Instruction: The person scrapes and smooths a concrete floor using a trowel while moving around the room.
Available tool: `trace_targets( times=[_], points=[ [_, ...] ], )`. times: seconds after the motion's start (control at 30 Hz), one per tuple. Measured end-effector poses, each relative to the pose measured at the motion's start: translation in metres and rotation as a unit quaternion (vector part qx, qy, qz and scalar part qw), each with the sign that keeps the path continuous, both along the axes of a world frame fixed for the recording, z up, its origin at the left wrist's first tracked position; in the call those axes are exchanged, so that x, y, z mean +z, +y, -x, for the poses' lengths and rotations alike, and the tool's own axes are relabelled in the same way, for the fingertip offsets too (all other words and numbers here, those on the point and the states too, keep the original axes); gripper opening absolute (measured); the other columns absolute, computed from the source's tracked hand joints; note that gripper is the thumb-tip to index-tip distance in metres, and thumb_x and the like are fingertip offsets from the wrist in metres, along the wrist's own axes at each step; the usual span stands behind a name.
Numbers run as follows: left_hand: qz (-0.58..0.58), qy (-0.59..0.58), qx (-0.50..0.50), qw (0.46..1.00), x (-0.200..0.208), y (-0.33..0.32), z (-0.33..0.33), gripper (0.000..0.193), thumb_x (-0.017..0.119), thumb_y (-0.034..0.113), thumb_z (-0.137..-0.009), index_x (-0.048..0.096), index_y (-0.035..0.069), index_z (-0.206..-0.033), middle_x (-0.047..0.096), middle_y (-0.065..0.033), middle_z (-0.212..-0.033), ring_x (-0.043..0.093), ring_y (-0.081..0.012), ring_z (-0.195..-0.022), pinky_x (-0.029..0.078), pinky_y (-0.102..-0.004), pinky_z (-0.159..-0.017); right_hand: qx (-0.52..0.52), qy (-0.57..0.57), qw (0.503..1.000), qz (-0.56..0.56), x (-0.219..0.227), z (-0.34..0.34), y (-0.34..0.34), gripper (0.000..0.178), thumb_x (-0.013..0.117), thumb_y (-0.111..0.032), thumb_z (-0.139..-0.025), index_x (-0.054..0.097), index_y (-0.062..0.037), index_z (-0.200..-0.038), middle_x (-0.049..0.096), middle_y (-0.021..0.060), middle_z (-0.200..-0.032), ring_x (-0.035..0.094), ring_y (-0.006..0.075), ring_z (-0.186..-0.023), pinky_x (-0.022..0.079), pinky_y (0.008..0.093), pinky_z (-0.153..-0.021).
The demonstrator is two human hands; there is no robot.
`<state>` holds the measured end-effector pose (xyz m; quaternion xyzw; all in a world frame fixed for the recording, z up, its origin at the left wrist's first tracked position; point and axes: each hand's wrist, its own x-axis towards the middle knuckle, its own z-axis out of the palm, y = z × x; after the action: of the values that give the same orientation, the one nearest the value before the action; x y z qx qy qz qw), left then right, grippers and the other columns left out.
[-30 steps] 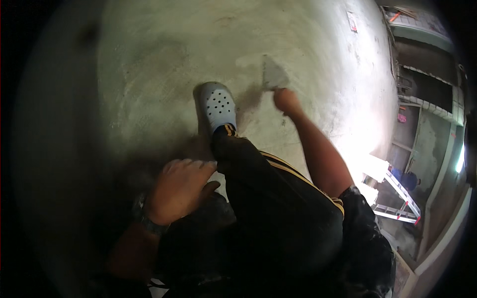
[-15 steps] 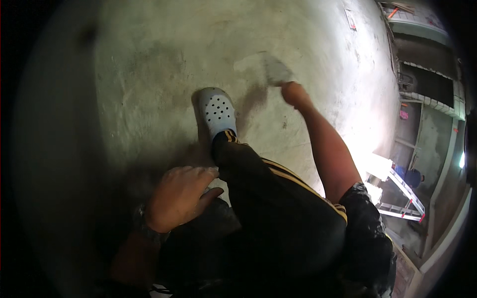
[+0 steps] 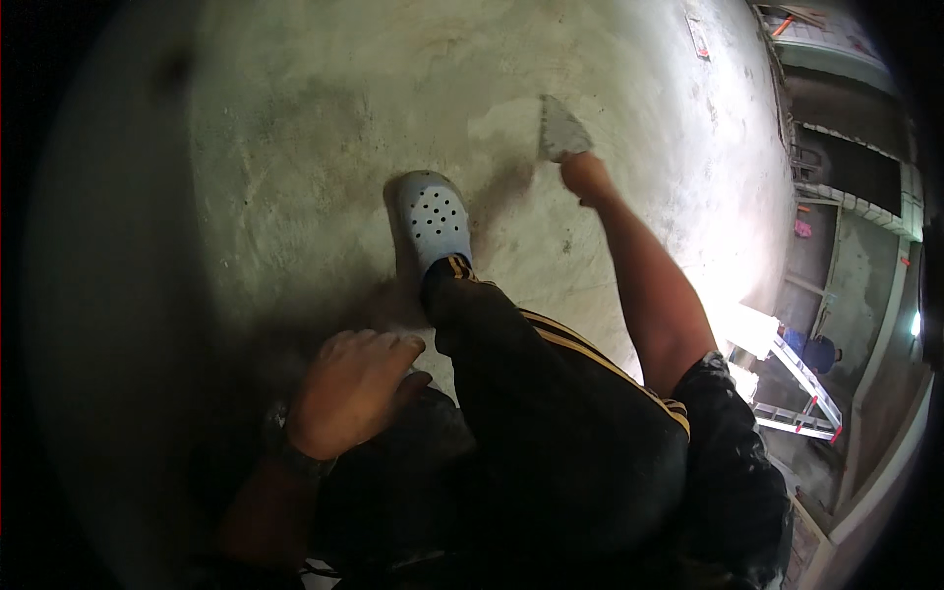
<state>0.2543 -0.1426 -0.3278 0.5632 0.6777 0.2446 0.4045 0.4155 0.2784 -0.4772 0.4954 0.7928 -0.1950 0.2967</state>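
Observation:
In my right hand point(image 3: 586, 179), closed around its handle, is a trowel with a grey, roughly triangular blade point(image 3: 563, 131). The blade lies at the mottled grey cement surface point(image 3: 324, 147), beside a paler smeared patch point(image 3: 506, 118). Over dark cloth near my bent leg rests my left hand point(image 3: 356, 393), thumb apart from the fingers and the fingertips partly hidden; I see no tool in it. Between the two hands, my foot in a light clog point(image 3: 436, 218) with holes stands on the surface, below a dark trouser leg point(image 3: 560, 393) with yellow stripes.
To the right a bright lamp glare point(image 3: 742, 324) washes out the surface. Next to it stands a metal stepladder point(image 3: 806, 379) with red feet. A person in dark blue point(image 3: 819, 352) is beyond it. Deep shadow covers the left side.
The trowel blade has moved slightly right and up, and its outline is sharper now. My left hand has shifted slightly left, its thumb closer to the fingers. The foot stays about where it was.

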Motion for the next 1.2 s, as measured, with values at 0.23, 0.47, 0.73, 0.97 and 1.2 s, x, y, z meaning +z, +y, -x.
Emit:
trace_targets(
  times=[0.23, 0.47, 0.73, 0.97, 1.2],
  points=[
    [0.002, -0.068, 0.04, 0.997, -0.002, 0.002, -0.004, 0.031, 0.07, 0.025, -0.09, 0.063, 0.005, -0.113, 0.068, -0.0118, -0.095, 0.066, -0.0315, -0.089, 0.05, -0.0441, -0.081, 0.222, 0.027, 0.974, 0.02, 0.0, 0.029, -0.03, 0.041, 0.035, -0.034, -0.105, 0.066, -0.0148, -0.125, 0.07, 0.0242, -0.106, 0.072, 0.0379, -0.079, 0.062, 0.0464, -0.062],
    [0.012, -0.011, 0.026, 1.0, 0.01, 0.012, 0.008, 0.031, 0.068, 0.027, -0.092, 0.063, 0.006, -0.115, 0.068, -0.0132, -0.097, 0.066, -0.033, -0.095, 0.05, -0.0447, -0.085, -0.224, 0.009, 0.974, -0.008, -0.004, 0.0, 0.063, 0.032, 0.057, -0.027, -0.095, 0.065, -0.0013, -0.113, 0.071, 0.0183, -0.103, 0.072, 0.0336, -0.078, 0.059, 0.0503, -0.065],
    [0.084, -0.033, -0.011, 0.996, 0.008, 0.009, 0.001, 0.032, 0.068, 0.028, -0.092, 0.065, 0.007, -0.116, 0.07, -0.0149, -0.104, 0.066, -0.0345, -0.1, 0.051, -0.0465, -0.088, 0.197, -0.006, 0.98, 0.011, -0.004, 0.076, -0.128, 0.036, 0.045, -0.023, -0.098, 0.068, 0.0012, -0.111, 0.07, 0.0238, -0.11, 0.067, 0.0394, -0.107, 0.053, 0.0495, -0.093],
    [0.066, 0.01, 0.017, 0.998, 0.005, 0.005, 0.008, 0.033, 0.068, 0.028, -0.092, 0.064, 0.006, -0.117, 0.07, -0.0152, -0.106, 0.067, -0.0347, -0.102, 0.051, -0.0472, -0.091, 0.0, -0.048, 0.998, -0.034, 0.007, -0.023, 0.015, 0.037, 0.04, -0.021, -0.101, 0.065, -0.0013, -0.12, 0.069, 0.0237, -0.114, 0.068, 0.0361, -0.105, 0.055, 0.0463, -0.09],
    [0.042, -0.02, 0.016, 0.999, 0.005, 0.008, 0.001, 0.032, 0.07, 0.026, -0.091, 0.064, 0.006, -0.115, 0.071, -0.0133, -0.101, 0.068, -0.0327, -0.096, 0.052, -0.0453, -0.086, -0.063, -0.005, 0.998, 0.027, 0.001, 0.028, -0.066, 0.027, 0.047, -0.012, -0.098, 0.066, 0.0045, -0.108, 0.07, 0.0218, -0.102, 0.072, 0.0361, -0.081, 0.06, 0.0472, -0.076]
  ],
)
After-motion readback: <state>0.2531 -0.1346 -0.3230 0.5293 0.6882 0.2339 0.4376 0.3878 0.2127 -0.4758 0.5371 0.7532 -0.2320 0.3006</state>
